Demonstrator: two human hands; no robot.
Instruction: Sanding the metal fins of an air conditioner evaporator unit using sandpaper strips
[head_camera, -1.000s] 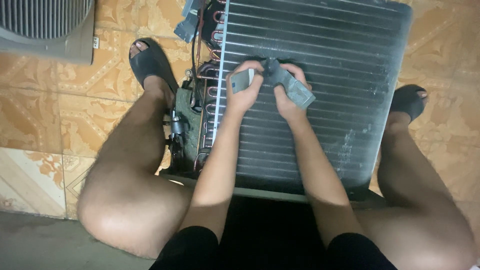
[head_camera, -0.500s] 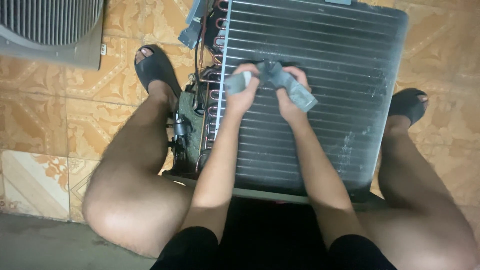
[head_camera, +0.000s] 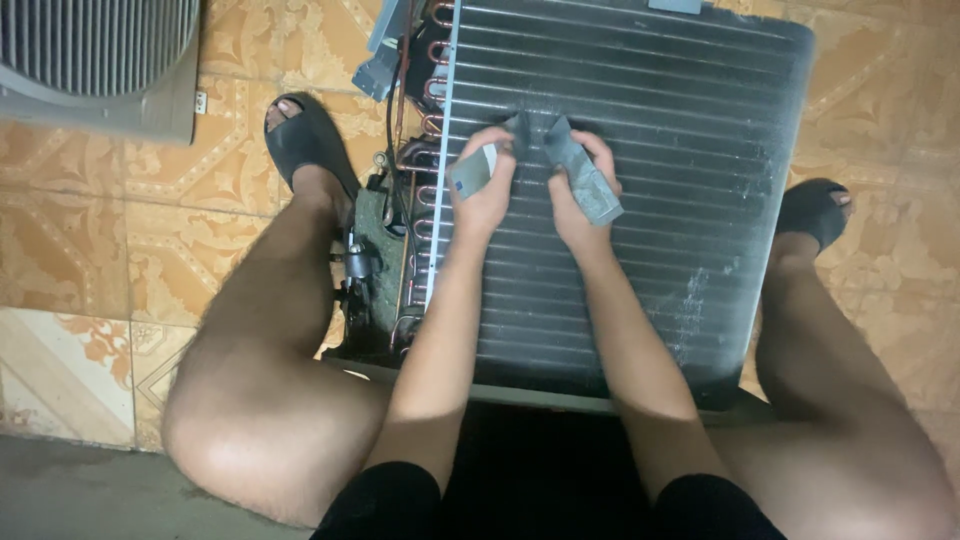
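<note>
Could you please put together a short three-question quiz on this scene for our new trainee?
1. True or false: the left hand and right hand both grip the grey strip over the finned coil.
2. The copper tube bends sit along which edge of the coil in the picture? A) left B) right C) bottom
3. What stands on the tiled floor at the picture's top left?

Key: 1. True. 2. A. 3. A grey fan grille housing.
</note>
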